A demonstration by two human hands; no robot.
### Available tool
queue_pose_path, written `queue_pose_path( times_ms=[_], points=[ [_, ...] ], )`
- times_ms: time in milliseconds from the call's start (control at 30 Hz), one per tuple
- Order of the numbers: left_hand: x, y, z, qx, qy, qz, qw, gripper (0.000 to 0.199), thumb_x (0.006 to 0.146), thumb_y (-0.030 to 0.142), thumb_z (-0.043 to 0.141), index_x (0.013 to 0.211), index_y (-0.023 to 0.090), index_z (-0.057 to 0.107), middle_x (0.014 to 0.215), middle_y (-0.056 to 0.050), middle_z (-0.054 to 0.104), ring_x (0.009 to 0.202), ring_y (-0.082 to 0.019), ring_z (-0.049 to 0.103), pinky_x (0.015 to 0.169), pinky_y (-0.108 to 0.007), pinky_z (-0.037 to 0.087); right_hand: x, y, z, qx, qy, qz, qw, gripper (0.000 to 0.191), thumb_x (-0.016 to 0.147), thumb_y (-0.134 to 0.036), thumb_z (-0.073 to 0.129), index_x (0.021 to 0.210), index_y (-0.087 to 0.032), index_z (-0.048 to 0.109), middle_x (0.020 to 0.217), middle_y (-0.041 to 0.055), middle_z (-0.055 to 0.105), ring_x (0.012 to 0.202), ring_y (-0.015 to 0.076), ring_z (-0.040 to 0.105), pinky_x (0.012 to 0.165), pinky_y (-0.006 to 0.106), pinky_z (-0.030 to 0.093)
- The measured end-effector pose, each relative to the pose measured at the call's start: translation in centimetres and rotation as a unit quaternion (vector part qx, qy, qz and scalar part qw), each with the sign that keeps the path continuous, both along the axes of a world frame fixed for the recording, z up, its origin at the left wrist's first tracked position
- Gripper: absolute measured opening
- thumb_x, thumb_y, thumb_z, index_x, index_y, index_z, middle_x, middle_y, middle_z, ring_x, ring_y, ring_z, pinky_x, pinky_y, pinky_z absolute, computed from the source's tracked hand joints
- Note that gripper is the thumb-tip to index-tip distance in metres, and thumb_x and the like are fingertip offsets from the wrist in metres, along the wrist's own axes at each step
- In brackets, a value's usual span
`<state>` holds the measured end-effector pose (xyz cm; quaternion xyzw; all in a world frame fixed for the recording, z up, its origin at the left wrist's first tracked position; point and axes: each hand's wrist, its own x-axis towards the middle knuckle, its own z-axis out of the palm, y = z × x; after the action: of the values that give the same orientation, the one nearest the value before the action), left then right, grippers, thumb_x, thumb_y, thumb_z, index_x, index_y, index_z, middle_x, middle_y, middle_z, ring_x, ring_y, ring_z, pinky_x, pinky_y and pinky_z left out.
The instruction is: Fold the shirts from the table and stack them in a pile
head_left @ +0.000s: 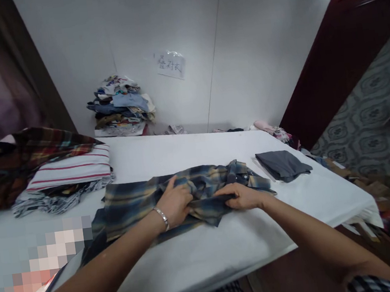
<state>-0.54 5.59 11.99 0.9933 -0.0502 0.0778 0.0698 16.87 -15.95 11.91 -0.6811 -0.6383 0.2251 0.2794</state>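
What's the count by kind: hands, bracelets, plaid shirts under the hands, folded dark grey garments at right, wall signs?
Left hand and right hand: 2
Bracelet: 1
Plaid shirt: 1
Folded dark grey garment: 1
Handwritten wall sign: 1
Total: 6

We seemed to be in a garment workroom. We saw a plaid shirt [200,185] on a white-covered tabletop [188,152], a clothing pile [122,105] by the plain wall [257,48], and a handwritten sign [170,65].
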Motion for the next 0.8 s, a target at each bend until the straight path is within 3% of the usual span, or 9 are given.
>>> queue_pose_path(
  times_ms=[100,200,333,433,567,600,667,733,800],
  points=[
    [-1.3,0.4,2.1,-0.054,0.009,0.006,0.999,0.01,0.077,0.018,0.055,0.07,0.022,0.062,0.073,0.0,0.065,0.083,-0.019,0.062,0.117,-0.057,0.016,3.6,0.3,-1.3,-0.016,-0.053,-0.021,0.998,0.064,0.062,-0.002,0.05,0.117,-0.029,0.07,0.119,-0.0017,0.07,0.109,0.0218,0.063,0.1,0.034,0.047],
    [-2.3,-0.2,4.7,-0.139,0.01,-0.016,0.99,0.011,0.079,0.021,0.052,0.074,0.023,0.062,0.072,0.004,0.065,0.075,-0.014,0.061,0.115,-0.049,0.025,7.1,1.6,-2.4,-0.016,-0.093,-0.033,0.995,0.06,0.058,0.0,0.047,0.106,-0.025,0.074,0.116,0.0002,0.071,0.118,0.0231,0.058,0.109,0.041,0.039],
    [-3.1,-0.5,7.7,-0.255,0.015,-0.007,0.967,0.015,0.079,0.033,0.056,0.069,0.021,0.059,0.075,0.001,0.064,0.075,-0.015,0.059,0.087,-0.033,0.049,10.6,3.2,-2.2,-0.091,-0.176,-0.084,0.977,0.055,0.055,0.002,0.05,0.099,-0.022,0.075,0.12,0.0043,0.07,0.128,0.0275,0.05,0.113,0.046,0.03],
    [-3.6,0.3,8.9,-0.396,0.071,0.031,0.915,0.023,0.077,0.044,0.06,0.078,0.021,0.06,0.079,0.0,0.065,0.075,-0.016,0.061,0.069,-0.027,0.052,12.4,3.5,-1.2,-0.146,-0.24,-0.116,0.953,0.047,0.058,-0.001,0.054,0.096,-0.02,0.074,0.114,0.0078,0.071,0.119,0.0263,0.057,0.105,0.035,0.037],
    [-2.8,3.3,9.3,-0.546,0.105,0.111,0.824,0.035,0.069,0.049,0.07,0.086,0.02,0.057,0.075,0.001,0.067,0.065,-0.015,0.062,0.062,-0.026,0.053,14.3,3.0,-0.2,-0.161,-0.199,-0.18,0.95,0.032,0.061,-0.011,0.056,0.089,-0.018,0.071,0.09,0.0051,0.072,0.083,0.0194,0.063,0.075,0.024,0.046],
    [-2.1,4.6,9.1,-0.557,0.092,0.129,0.815,0.039,0.066,0.049,0.072,0.088,0.02,0.058,0.076,0.001,0.068,0.067,-0.016,0.063,0.063,-0.027,0.054,14.8,2.9,-0.1,-0.156,-0.178,-0.199,0.951,0.031,0.06,-0.012,0.056,0.088,-0.018,0.07,0.085,0.0033,0.071,0.078,0.018,0.062,0.07,0.023,0.045],
    [-0.5,7.9,8.0,-0.53,0.074,0.186,0.824,0.042,0.062,0.049,0.073,0.09,0.02,0.06,0.077,0.0,0.07,0.071,-0.018,0.065,0.067,-0.029,0.055,15.8,2.9,-0.2,-0.138,-0.137,-0.232,0.953,0.034,0.058,-0.011,0.056,0.089,-0.018,0.069,0.082,0.0011,0.07,0.076,0.0165,0.06,0.066,0.021,0.043],
    [1.0,11.6,6.2,-0.41,0.09,0.287,0.861,0.036,0.06,0.044,0.071,0.082,0.018,0.062,0.071,-0.001,0.068,0.069,-0.019,0.064,0.066,-0.028,0.053,16.6,3.2,-0.5,-0.121,-0.1,-0.263,0.952,0.04,0.057,-0.009,0.054,0.093,-0.017,0.069,0.084,0.0009,0.07,0.078,0.016,0.06,0.066,0.021,0.043],
    [1.6,15.1,3.9,-0.282,0.084,0.393,0.871,0.033,0.063,0.043,0.067,0.083,0.017,0.065,0.071,-0.003,0.069,0.07,-0.02,0.064,0.066,-0.028,0.051,17.3,3.4,-1.1,-0.119,-0.082,-0.284,0.948,0.044,0.058,-0.009,0.052,0.099,-0.015,0.069,0.085,0.0019,0.071,0.078,0.0161,0.061,0.067,0.021,0.044]
  ],
)
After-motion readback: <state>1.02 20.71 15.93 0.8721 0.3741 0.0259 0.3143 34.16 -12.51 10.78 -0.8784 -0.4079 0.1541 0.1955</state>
